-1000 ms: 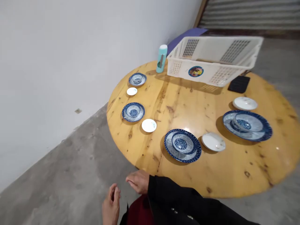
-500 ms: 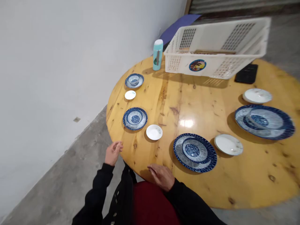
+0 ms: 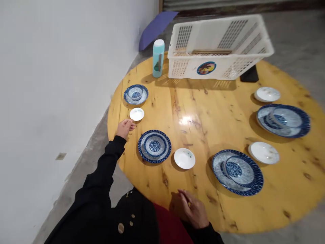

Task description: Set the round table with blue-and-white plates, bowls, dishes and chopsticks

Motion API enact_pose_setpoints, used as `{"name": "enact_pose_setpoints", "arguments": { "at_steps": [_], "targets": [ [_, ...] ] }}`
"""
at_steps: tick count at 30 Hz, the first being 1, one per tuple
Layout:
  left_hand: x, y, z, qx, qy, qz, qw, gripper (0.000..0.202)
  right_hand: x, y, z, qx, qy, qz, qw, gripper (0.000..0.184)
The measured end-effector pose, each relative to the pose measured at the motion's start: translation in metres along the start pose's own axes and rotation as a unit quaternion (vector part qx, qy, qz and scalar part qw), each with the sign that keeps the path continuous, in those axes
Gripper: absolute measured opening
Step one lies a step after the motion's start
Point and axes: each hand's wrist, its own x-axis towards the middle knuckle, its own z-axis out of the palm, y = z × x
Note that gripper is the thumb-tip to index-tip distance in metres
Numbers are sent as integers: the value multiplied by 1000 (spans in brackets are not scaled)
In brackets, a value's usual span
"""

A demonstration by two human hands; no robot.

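My left hand reaches out over the left edge of the round wooden table, fingers curled loosely, just short of a small white saucer. Nothing shows in that hand. Behind the saucer sits a blue patterned plate with a small bowl. To the right of the hand lies another blue plate with a bowl, and beyond it a second white saucer. My right hand rests at the near table edge, fingers bent and empty.
A white plastic basket and a teal bottle stand at the far side. Two more blue plate-and-bowl sets, each with a white saucer, lie on the right. A white wall runs along the left.
My left arm has stretched forward from below the table edge to beside the small white saucer. My right hand has settled at the near edge. The view has shifted left.
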Motion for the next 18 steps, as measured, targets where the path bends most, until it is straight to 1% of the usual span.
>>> {"name": "enact_pose_setpoints", "arguments": {
  "at_steps": [2, 3, 6, 8, 10, 12, 15, 18],
  "targets": [
    [2, -9, -5, 1, -33, -7, 999, 26, 2, -21, 17, 13, 6, 33, 999, 40],
    [1, -15, -10, 2, -40, -13, 999, 26, 3, -32, 25, 19, 9, 46, 999, 40],
    [-7, -35, -30, 4, -34, -35, 999, 27, 4, -58, 45, 28, 13, 59, 998, 39],
    [-15, -48, -46, 2, -19, -48, 999, 28, 3, -67, 54, 27, 14, 58, 998, 39],
    [-28, -59, -61, 0, -10, -61, 998, 29, -1, -70, 59, 17, 20, 58, 998, 41],
    [-45, -68, -74, 3, -12, -74, 997, 30, -5, -69, 62, 1, 34, 60, 998, 42],
    [-79, -77, -89, 13, -14, -86, 996, 31, -15, -65, 67, -14, 58, 53, 997, 42],
    [-109, -82, -101, 27, -30, -85, 996, 34, -27, -67, 77, -10, 79, 40, 996, 40]
  ]
}}
